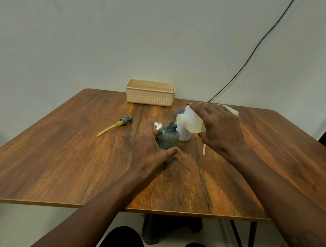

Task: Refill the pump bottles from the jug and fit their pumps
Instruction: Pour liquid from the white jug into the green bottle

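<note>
A beige slotted basket (150, 92) sits at the wooden table's (53, 162) far edge; a black cable (252, 52) crosses the wall.

White jug (193, 119) tilted, spout over the open neck of upright grey-green bottle (167, 136); lilac bottle (184, 133) behind; yellow-tubed pump (115, 125) lying left.

Grey-green bottle (167, 137) — white jug (193, 119)
</note>
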A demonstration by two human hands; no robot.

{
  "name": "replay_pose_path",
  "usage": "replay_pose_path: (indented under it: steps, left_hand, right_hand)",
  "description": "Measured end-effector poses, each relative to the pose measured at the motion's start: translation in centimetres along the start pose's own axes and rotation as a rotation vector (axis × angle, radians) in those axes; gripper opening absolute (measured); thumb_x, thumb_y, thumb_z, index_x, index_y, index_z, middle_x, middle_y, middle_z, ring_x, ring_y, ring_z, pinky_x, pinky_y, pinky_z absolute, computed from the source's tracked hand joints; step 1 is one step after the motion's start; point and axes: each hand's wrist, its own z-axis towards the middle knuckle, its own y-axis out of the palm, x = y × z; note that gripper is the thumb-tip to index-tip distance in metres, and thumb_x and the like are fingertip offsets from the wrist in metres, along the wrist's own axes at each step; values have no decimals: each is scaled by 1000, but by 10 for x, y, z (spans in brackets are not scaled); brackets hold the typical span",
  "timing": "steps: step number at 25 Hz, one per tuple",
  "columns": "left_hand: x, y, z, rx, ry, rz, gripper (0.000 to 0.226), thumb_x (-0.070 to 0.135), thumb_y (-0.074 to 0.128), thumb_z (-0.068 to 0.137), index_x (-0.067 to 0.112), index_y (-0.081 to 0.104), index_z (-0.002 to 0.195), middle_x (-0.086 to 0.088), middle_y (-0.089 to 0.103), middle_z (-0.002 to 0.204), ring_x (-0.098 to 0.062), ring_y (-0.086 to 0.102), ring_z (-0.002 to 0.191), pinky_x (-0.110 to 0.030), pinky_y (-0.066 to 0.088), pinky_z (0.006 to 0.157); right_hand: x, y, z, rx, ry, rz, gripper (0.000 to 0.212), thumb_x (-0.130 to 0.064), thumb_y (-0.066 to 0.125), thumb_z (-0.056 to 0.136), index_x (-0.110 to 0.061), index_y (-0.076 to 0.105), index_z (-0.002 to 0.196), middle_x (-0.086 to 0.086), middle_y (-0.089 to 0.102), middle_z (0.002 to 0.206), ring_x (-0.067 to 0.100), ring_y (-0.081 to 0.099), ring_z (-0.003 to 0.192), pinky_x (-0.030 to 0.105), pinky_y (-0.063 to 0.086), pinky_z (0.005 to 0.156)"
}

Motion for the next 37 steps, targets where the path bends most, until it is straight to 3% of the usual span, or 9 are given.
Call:
replay_pose_path:
  steps: [6, 19, 24, 29, 34, 37]
  left_hand:
    - [3, 0, 0, -7, -20, -39, 133, 54, 92, 65, 20, 12, 165, -9, 66, 138, -22, 62, 125, -26, 45, 101]
    - [-1, 1, 0, 0, 17, -21, 132, 55, 91, 66, 18, 11, 165, -8, 68, 133, -19, 65, 119, -18, 42, 95]
    - [-1, 2, 1, 2, -3, -13, 135, 59, 91, 64, 22, 10, 166, -5, 68, 134, -19, 64, 121, -24, 46, 99]
    - [1, 1, 0, 2, -15, -43, 134, 55, 92, 64, 23, 12, 165, -6, 67, 135, -17, 63, 120, -17, 40, 93]
    - [2, 0, -1, 0, -10, -59, 133, 54, 94, 63, 23, 14, 165, -5, 68, 134, -7, 60, 108, -5, 39, 86]
    - [2, 0, -2, -8, 1, -38, 132, 56, 92, 65, 23, 13, 165, -7, 65, 139, -17, 63, 121, -17, 43, 97]
  right_hand:
    - [-1, -1, 1, 0, -1, 3, 86, -20, 94, 63, -16, 57, 141, 15, 67, 133, 39, 65, 118, 55, 53, 95]
    - [0, -5, 2, 21, -16, -4, 85, -16, 92, 62, -16, 57, 140, 14, 68, 131, 38, 66, 115, 51, 54, 93]
    - [1, -3, 2, 7, -17, -17, 85, -18, 93, 63, -17, 56, 140, 13, 67, 132, 38, 65, 116, 52, 53, 94]
    - [1, -2, 2, 3, -10, -15, 86, -18, 93, 63, -17, 56, 141, 14, 67, 133, 38, 65, 117, 52, 53, 95]
    - [1, -3, 2, 6, -11, -19, 86, -17, 93, 64, -17, 56, 141, 15, 67, 133, 38, 65, 117, 53, 52, 96]
    - [0, -3, 3, 2, -10, -21, 86, -18, 93, 64, -17, 56, 141, 14, 66, 134, 38, 65, 117, 54, 52, 96]
